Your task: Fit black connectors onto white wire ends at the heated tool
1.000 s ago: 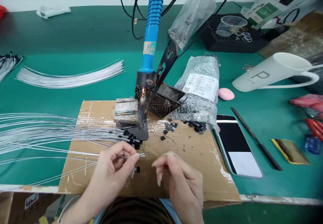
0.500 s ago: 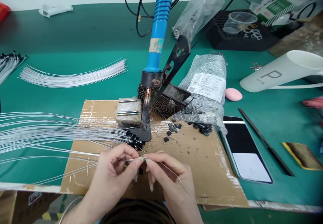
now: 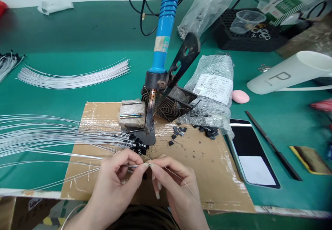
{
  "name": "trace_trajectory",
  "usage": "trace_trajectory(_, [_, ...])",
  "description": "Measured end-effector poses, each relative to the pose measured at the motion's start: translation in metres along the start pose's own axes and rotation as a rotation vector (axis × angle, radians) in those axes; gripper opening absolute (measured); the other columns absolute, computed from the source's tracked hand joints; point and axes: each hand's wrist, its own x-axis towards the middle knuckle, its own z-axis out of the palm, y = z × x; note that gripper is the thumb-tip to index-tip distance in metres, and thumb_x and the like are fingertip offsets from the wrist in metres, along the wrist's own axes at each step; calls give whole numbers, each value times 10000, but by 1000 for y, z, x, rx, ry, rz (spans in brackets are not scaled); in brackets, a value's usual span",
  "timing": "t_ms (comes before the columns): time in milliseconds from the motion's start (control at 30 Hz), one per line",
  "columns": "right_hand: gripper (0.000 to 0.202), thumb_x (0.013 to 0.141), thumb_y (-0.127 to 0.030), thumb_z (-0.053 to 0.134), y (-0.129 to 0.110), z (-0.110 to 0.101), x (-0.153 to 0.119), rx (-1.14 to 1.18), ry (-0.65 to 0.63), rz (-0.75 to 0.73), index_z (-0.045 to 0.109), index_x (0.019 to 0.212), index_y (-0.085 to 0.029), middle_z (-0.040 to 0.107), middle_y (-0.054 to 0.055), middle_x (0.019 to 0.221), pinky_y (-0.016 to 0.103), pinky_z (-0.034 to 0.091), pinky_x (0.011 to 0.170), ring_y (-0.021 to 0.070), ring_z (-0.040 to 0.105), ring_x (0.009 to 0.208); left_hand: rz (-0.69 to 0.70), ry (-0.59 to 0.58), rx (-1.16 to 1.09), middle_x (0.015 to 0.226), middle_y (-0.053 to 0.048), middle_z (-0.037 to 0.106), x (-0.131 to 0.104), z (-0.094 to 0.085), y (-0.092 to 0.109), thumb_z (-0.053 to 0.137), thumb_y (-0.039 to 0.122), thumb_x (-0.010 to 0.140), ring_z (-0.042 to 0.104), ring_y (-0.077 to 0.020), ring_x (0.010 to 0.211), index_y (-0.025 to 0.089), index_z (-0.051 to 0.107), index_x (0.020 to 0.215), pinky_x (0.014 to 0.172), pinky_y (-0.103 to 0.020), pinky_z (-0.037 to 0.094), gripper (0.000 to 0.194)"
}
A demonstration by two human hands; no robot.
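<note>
My left hand (image 3: 121, 181) pinches thin white wires between thumb and index finger above the cardboard sheet (image 3: 207, 174). Touching its fingertips, my right hand (image 3: 176, 185) is closed on a thin wire (image 3: 181, 179), which curves back over that hand. What lies between the two sets of fingertips is too small to make out. Just behind my left hand, a spread of white wires (image 3: 52, 136) ends in black connectors (image 3: 137, 144). A soldering iron with a blue handle (image 3: 166, 26) stands tip down beyond my hands, beside a pale block (image 3: 132, 114).
Small black pieces (image 3: 177, 131) lie on the cardboard. A bubble-wrap bag (image 3: 212, 88), a phone (image 3: 254, 154), a black tool (image 3: 273, 145), a pink egg-shaped object (image 3: 240, 96) and a white cup (image 3: 287, 73) are on the right. Another wire bundle (image 3: 74, 78) lies back left.
Both hands remain fingertip to fingertip, with only slight finger shifts. The view has moved very little.
</note>
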Motion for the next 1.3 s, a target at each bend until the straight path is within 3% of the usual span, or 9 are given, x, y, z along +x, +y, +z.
trace_trajectory(167, [300,789,-480,932,2,-11,6,-8,-108,49,842,742,-198,646,-14,605,180,406,459,67,536,485,-17,-46,-12,665,19,578,1,-2,-2,669,370,973,403,-142,594,214,704,803,548,-275,302,234])
trace_trajectory(400, [378,674,-499,990,-13,-7,4,31,-76,168,810,654,-167,614,-25,553,172,361,428,50,486,443,-75,-120,-62,672,18,580,1,-6,3,682,361,961,390,-137,600,203,709,812,546,-276,279,219])
trace_trajectory(533, [352,691,-481,981,-15,-7,3,11,-89,181,830,699,-164,633,-14,594,186,396,430,69,509,469,-97,-118,-100,669,16,592,0,-6,4,696,358,955,409,-129,600,194,711,804,547,-266,287,223])
trace_trajectory(700, [353,789,-537,913,-6,-11,2,34,-117,148,880,847,-191,678,5,675,205,439,466,78,551,484,-110,-81,-152,663,9,618,1,-4,5,700,356,956,441,-123,592,187,713,796,546,-244,318,233])
trace_trajectory(867, [266,910,-499,824,2,-14,1,-36,-141,-31,899,918,-245,707,17,729,231,482,515,103,605,530,-111,-63,-174,660,4,640,2,-3,6,724,319,925,470,-120,590,181,719,778,553,-228,349,201])
trace_trajectory(1100, [254,892,-499,842,-2,-9,-2,-95,-75,-101,904,896,-252,704,27,759,240,501,546,111,604,568,-187,-35,-215,630,8,607,3,-4,15,762,319,883,464,-115,588,171,724,740,548,-215,355,210])
trace_trajectory(1300, [252,857,-486,876,1,-10,0,-28,-103,-43,893,876,-235,702,15,732,238,470,529,105,587,550,-197,-18,-238,621,3,626,2,-1,15,772,319,879,478,-119,582,177,724,742,534,-210,372,203])
